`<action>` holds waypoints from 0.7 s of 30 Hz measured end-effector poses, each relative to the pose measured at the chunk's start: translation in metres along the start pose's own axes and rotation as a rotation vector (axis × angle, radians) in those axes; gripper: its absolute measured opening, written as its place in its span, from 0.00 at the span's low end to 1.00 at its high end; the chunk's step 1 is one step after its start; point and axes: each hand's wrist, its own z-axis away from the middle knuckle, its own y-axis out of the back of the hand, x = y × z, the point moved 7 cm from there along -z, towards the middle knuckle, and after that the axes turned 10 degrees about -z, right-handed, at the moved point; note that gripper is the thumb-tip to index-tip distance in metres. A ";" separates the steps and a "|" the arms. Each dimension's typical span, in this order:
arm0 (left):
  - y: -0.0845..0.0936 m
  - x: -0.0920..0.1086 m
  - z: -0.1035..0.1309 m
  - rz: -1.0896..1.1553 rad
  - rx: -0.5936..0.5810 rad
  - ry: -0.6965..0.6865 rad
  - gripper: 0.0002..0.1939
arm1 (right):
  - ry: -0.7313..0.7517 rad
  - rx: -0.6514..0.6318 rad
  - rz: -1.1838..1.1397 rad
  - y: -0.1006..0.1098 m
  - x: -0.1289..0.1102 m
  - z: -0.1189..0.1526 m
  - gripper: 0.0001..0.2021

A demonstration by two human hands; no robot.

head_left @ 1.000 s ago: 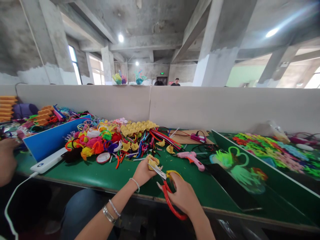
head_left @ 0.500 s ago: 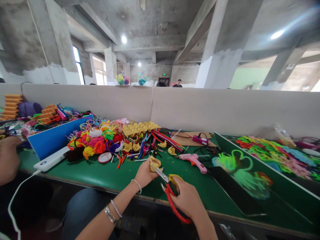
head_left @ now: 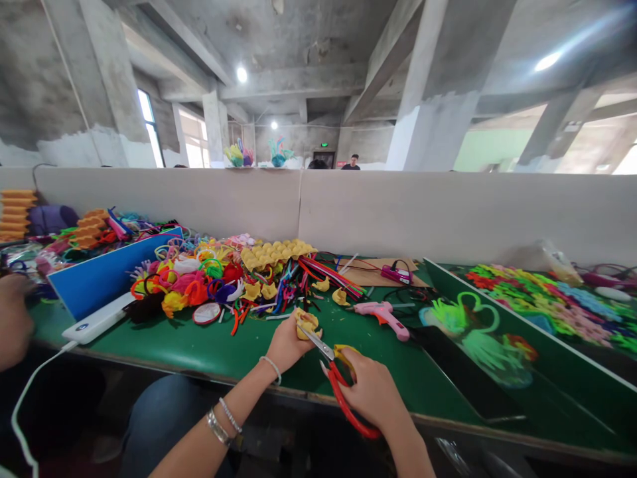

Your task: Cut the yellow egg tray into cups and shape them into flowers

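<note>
Over the green desk (head_left: 209,348), near its front edge, your left hand (head_left: 286,343) w/ fingers pinching a yellow piece (head_left: 306,325); right hand (head_left: 371,392) grips red scissors (head_left: 341,392), blades at the piece.

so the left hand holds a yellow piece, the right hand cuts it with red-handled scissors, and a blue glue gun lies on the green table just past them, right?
Not quite: the glue gun is pink, not blue, as the head view shows. The left hand does hold the yellow piece, and the right hand works the red-handled scissors over the green table.
</note>
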 end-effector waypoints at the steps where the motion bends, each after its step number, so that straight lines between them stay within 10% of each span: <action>1: 0.000 0.002 0.000 -0.022 0.006 -0.042 0.18 | 0.001 -0.003 0.000 0.000 0.000 0.000 0.13; 21: 0.004 0.014 0.002 -0.400 0.039 -0.239 0.18 | -0.020 -0.002 -0.014 0.004 0.001 0.001 0.12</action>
